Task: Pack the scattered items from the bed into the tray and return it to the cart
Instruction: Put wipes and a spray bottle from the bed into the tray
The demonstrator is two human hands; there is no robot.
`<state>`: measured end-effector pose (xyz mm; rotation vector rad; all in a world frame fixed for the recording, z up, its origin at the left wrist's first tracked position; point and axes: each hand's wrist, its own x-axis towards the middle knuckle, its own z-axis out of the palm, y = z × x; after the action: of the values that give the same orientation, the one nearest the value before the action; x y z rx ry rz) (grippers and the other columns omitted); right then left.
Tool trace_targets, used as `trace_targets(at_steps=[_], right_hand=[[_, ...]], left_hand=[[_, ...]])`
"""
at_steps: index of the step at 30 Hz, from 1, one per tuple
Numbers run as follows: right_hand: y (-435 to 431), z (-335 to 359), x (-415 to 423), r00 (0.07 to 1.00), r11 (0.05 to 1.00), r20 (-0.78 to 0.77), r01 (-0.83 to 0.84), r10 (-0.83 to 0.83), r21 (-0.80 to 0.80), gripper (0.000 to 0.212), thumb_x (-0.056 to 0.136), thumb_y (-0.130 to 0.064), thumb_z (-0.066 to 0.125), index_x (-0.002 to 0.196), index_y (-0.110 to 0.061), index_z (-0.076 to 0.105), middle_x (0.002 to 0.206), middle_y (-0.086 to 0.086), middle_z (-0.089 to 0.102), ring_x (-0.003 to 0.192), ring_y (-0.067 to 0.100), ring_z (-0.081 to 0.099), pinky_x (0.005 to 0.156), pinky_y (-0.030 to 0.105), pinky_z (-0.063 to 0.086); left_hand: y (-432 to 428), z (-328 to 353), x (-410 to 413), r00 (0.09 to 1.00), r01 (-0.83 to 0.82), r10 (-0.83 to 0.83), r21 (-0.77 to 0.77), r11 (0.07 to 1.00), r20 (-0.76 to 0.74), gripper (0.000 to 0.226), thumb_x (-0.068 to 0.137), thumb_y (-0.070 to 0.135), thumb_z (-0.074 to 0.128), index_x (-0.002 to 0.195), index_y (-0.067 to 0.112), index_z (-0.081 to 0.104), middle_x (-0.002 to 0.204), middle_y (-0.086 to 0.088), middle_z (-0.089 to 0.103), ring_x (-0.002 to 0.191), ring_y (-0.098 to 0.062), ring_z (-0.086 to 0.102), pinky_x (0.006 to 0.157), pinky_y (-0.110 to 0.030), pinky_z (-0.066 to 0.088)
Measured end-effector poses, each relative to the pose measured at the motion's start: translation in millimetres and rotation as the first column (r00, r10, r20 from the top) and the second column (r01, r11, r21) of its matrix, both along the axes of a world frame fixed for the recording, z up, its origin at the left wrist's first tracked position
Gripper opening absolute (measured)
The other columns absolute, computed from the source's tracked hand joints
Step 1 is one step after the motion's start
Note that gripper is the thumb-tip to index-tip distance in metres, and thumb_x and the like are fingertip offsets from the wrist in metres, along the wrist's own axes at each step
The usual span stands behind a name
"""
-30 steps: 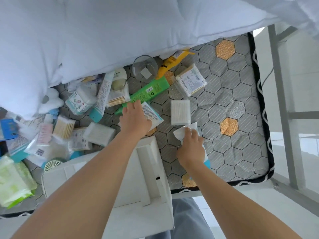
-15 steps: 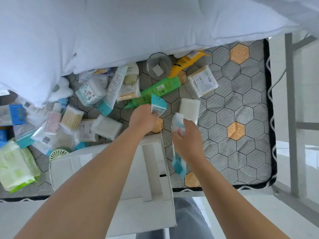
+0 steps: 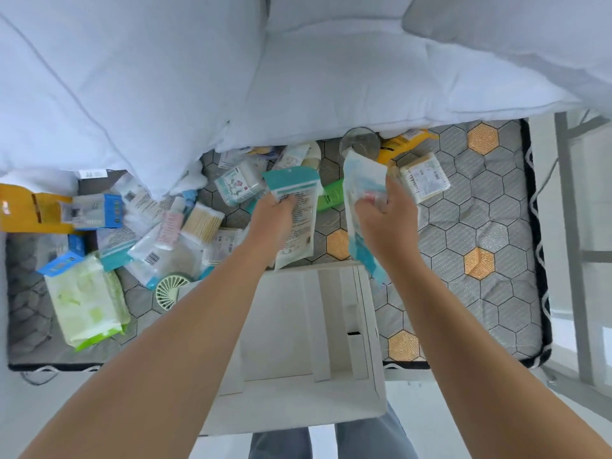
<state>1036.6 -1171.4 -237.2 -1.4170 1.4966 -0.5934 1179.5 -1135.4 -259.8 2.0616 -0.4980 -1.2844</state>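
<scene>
My left hand (image 3: 275, 223) grips a flat white packet with a teal top (image 3: 293, 193), lifted above the mattress. Beside it, my right hand (image 3: 387, 223) holds a second white and teal packet (image 3: 359, 183) upright. Both packets hang just beyond the far edge of the white divided tray (image 3: 298, 326), which lies on the near side of the bed below my arms. Its compartments hold nothing that I can see. Several items lie scattered on the mattress: a cotton swab box (image 3: 424, 180), a green tube (image 3: 331, 195), a yellow bottle (image 3: 402, 147) and a clear cup (image 3: 361, 142).
A white duvet (image 3: 298, 71) covers the far half of the bed. More packets, a green wipes pack (image 3: 86, 299), blue boxes (image 3: 96, 212) and a small round fan (image 3: 169, 289) crowd the left side. A grey metal frame (image 3: 573, 260) stands to the right of the mattress (image 3: 480, 293).
Both hands picked their packets up off the mattress and raised them. The camera view has shifted, showing more of the left side of the bed.
</scene>
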Motion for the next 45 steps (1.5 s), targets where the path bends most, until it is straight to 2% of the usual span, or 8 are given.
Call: trace_targets(at_steps=[4, 7, 15, 20, 27, 32, 38, 45], right_hand=[[16, 19, 27, 0.993, 0.985, -0.061, -0.105, 0.097, -0.139, 0.030, 0.085, -0.004, 0.051, 0.073, -0.031, 0.048, 0.075, -0.012, 0.049, 0.065, 0.004, 0.045, 0.059, 0.016, 0.036], [36, 23, 43, 0.959, 0.938, -0.158, -0.267, 0.235, -0.223, 0.032, 0.083, 0.002, 0.052, 0.105, -0.015, 0.067, 0.095, -0.008, 0.062, 0.080, 0.010, 0.055, 0.063, 0.010, 0.035], [95, 26, 71, 0.796, 0.676, -0.384, -0.602, 0.467, -0.425, 0.043, 0.071, -0.013, 0.042, 0.103, -0.010, 0.071, 0.102, 0.005, 0.072, 0.096, 0.025, 0.068, 0.085, 0.040, 0.047], [128, 3, 67, 0.749, 0.633, -0.443, -0.658, 0.492, -0.408, 0.053, 0.070, -0.002, 0.031, 0.110, -0.007, 0.066, 0.115, 0.008, 0.066, 0.114, 0.028, 0.051, 0.099, 0.041, 0.037], [146, 12, 67, 0.995, 0.991, 0.016, -0.098, 0.096, 0.094, 0.048, 0.082, 0.008, 0.046, 0.124, -0.015, 0.048, 0.127, 0.005, 0.047, 0.115, 0.012, 0.046, 0.095, 0.017, 0.040], [144, 12, 76, 0.957, 0.885, 0.199, 0.102, -0.213, 0.454, 0.087, 0.082, -0.020, 0.067, 0.147, -0.020, 0.009, 0.117, -0.004, 0.050, 0.099, 0.015, 0.058, 0.076, 0.027, 0.050], [154, -4, 68, 0.912, 0.814, 0.336, -0.005, -0.234, 0.581, 0.034, 0.078, 0.001, 0.064, 0.110, -0.012, 0.059, 0.103, 0.009, 0.070, 0.094, 0.025, 0.067, 0.084, 0.042, 0.055], [178, -19, 54, 0.950, 0.729, 0.275, -0.084, -0.147, 0.680, 0.033, 0.079, 0.008, 0.060, 0.107, -0.009, 0.059, 0.102, 0.011, 0.070, 0.094, 0.028, 0.067, 0.082, 0.045, 0.054]], left_hand=[[11, 18, 14, 0.993, -0.103, 0.099, -0.066, 0.992, -0.059, 0.010, 0.096, 0.020, 0.045, 0.101, 0.021, 0.054, 0.082, 0.011, 0.056, 0.075, -0.007, 0.052, 0.060, -0.021, 0.039], [18, 26, 35, 0.962, -0.218, 0.213, -0.013, 0.976, -0.173, 0.019, 0.093, 0.020, 0.049, 0.106, 0.012, 0.059, 0.091, -0.002, 0.064, 0.086, -0.020, 0.062, 0.074, -0.034, 0.049], [67, 32, 87, 0.771, -0.125, 0.194, 0.154, 0.980, -0.607, 0.043, 0.088, 0.045, 0.054, 0.113, 0.011, 0.063, 0.103, -0.013, 0.069, 0.092, -0.027, 0.066, 0.084, -0.040, 0.052], [99, 24, 95, 0.817, -0.169, 0.187, 0.084, 0.982, -0.545, 0.014, 0.083, 0.002, 0.061, 0.094, 0.010, 0.065, 0.080, -0.008, 0.070, 0.064, -0.019, 0.067, 0.061, -0.032, 0.057], [131, 17, 92, 0.859, -0.285, 0.254, -0.003, 0.959, -0.444, 0.022, 0.077, -0.006, 0.065, 0.083, 0.015, 0.062, 0.070, 0.002, 0.072, 0.075, -0.021, 0.066, 0.080, -0.042, 0.053], [152, 21, 91, 0.855, -0.192, 0.144, -0.045, 0.980, -0.499, 0.024, 0.079, -0.011, 0.059, 0.086, 0.011, 0.066, 0.078, -0.002, 0.073, 0.079, -0.020, 0.068, 0.076, -0.035, 0.056], [173, 21, 90, 0.830, -0.089, 0.063, -0.020, 0.996, -0.554, 0.029, 0.081, -0.013, 0.055, 0.098, 0.008, 0.066, 0.084, -0.004, 0.074, 0.076, -0.018, 0.071, 0.068, -0.030, 0.059], [205, -4, 70, 0.919, -0.049, 0.097, 0.134, 0.990, -0.382, 0.044, 0.073, -0.012, 0.065, 0.113, 0.006, 0.059, 0.098, -0.010, 0.069, 0.094, -0.026, 0.065, 0.089, -0.043, 0.052]])
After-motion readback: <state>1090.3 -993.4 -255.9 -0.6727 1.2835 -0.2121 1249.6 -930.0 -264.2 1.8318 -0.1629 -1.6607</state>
